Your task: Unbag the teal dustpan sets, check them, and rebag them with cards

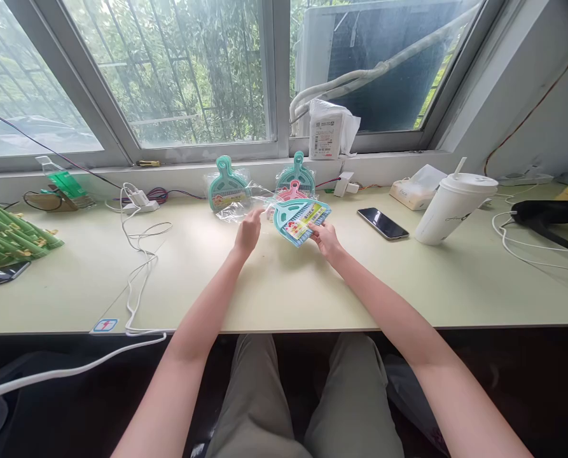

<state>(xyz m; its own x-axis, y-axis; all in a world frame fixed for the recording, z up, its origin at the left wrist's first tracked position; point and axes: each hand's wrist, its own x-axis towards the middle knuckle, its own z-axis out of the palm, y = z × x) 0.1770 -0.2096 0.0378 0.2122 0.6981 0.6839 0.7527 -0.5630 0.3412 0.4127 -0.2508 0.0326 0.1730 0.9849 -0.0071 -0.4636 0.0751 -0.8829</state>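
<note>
A teal mini dustpan and brush set point(290, 216) with a yellow printed label is held over the middle of the desk. My right hand point(326, 242) grips its lower right edge, with the thumb on the label. My left hand point(249, 234) is closed at the set's handle end, pinching the clear plastic bag point(238, 208) there. Behind it a pink set point(294, 191) is partly hidden. Two more teal sets in clear wrapping, one on the left point(226, 184) and one on the right point(299, 172), lean by the window sill.
To the right lie a phone point(383, 224), a white cup with a straw point(455, 210) and a tissue pack point(417, 187). White cables point(143, 261) run down the desk's left side. Green bundled sticks point(14, 235) and a green bottle point(64, 181) are at far left.
</note>
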